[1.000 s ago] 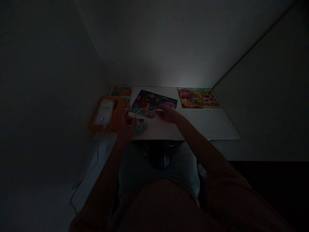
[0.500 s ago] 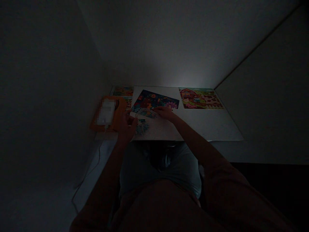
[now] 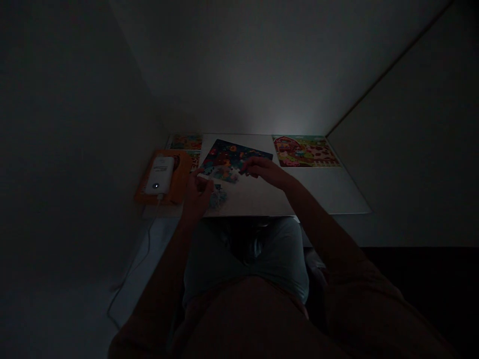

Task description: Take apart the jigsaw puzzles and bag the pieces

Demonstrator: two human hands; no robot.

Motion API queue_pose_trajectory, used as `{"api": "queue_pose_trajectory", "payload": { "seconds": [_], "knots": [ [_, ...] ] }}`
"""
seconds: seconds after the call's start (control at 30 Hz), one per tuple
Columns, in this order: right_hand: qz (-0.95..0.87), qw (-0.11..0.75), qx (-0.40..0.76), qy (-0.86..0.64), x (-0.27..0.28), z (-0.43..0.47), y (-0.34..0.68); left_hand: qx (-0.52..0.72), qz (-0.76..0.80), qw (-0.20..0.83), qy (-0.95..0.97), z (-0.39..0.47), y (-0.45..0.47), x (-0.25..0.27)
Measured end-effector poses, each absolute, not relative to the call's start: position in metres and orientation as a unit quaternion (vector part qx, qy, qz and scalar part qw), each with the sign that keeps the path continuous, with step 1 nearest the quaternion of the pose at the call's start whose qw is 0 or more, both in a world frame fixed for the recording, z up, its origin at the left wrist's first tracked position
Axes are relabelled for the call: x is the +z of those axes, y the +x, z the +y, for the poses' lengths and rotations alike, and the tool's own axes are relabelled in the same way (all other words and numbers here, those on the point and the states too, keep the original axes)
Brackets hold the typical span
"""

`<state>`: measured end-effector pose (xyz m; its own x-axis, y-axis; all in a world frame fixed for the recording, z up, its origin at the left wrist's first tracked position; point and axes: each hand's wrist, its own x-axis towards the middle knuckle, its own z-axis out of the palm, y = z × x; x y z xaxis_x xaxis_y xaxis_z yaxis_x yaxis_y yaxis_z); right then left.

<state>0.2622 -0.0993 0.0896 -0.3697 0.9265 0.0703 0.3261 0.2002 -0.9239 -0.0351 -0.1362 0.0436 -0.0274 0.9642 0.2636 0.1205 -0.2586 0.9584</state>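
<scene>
In dim light, my left hand (image 3: 198,192) is closed, thumb against fingers, on the left edge of a clear plastic bag (image 3: 224,173) that holds colourful jigsaw pieces. To its right, my right hand (image 3: 264,170) pinches a small dark puzzle piece (image 3: 242,171) at its fingertips, close to the bag's right end. Beyond both hands lies a dark blue picture board (image 3: 243,151), partly covered by the bag and my right fingers. A second clear bag with bluish pieces (image 3: 218,199) rests on the table below the first, beside my left hand.
An orange packet (image 3: 180,174) lies at the table's left, with a white power bank (image 3: 160,175) and its cable (image 3: 148,239) on it. Farm picture sheet (image 3: 305,151) lies at the back right; other picture sheets (image 3: 186,142) are at the back left. Walls enclose the white table (image 3: 314,192).
My right hand has drawn back slightly from the bag, its fingers now curled into a pinch. The left hand keeps its hold on the bag. The view has shifted a little.
</scene>
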Motion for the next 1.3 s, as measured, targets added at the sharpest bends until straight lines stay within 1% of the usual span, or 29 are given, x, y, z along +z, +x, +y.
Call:
{"api": "queue_pose_trajectory", "payload": {
  "seconds": [0.07,0.1,0.17,0.23,0.3,0.4,0.53,0.67,0.73,0.83,1.03,1.3],
  "knots": [
    [-0.732,0.301,0.451,-0.413,0.086,-0.102,0.241,0.544,0.473,0.39,0.573,-0.135,-0.035,0.045],
    [-0.741,0.297,0.436,-0.414,0.08,-0.101,0.235,0.544,0.476,0.392,0.568,-0.135,-0.035,0.046],
    [-0.742,0.315,0.368,-0.463,0.064,-0.097,0.238,0.544,0.484,0.393,0.562,-0.137,-0.035,0.047],
    [-0.715,0.339,0.272,-0.547,0.047,-0.09,0.259,0.541,0.488,0.391,0.562,-0.139,-0.036,0.048],
    [-0.676,0.337,0.196,-0.626,0.033,-0.081,0.29,0.54,0.487,0.395,0.561,-0.14,-0.037,0.048],
    [-0.653,0.273,0.135,-0.693,0.021,-0.066,0.333,0.54,0.49,0.417,0.542,-0.141,-0.039,0.044],
    [-0.664,0.186,0.089,-0.718,0.018,-0.043,0.358,0.53,0.514,0.437,0.514,-0.139,-0.044,0.038],
    [-0.657,0.099,0.093,-0.741,0.018,-0.018,0.368,0.532,0.519,0.436,0.508,-0.139,-0.05,0.036],
    [-0.655,0.088,0.103,-0.743,0.018,-0.009,0.374,0.538,0.519,0.423,0.511,-0.139,-0.052,0.037],
    [-0.64,0.108,0.132,-0.749,0.017,-0.001,0.381,0.539,0.526,0.409,0.515,-0.138,-0.054,0.036],
    [-0.571,0.2,0.202,-0.77,0.018,0.002,0.387,0.524,0.531,0.403,0.53,-0.135,-0.051,0.033],
    [-0.568,0.224,0.323,-0.723,0.033,-0.008,0.378,0.521,0.511,0.412,0.546,-0.137,-0.051,0.037]
  ]
}}
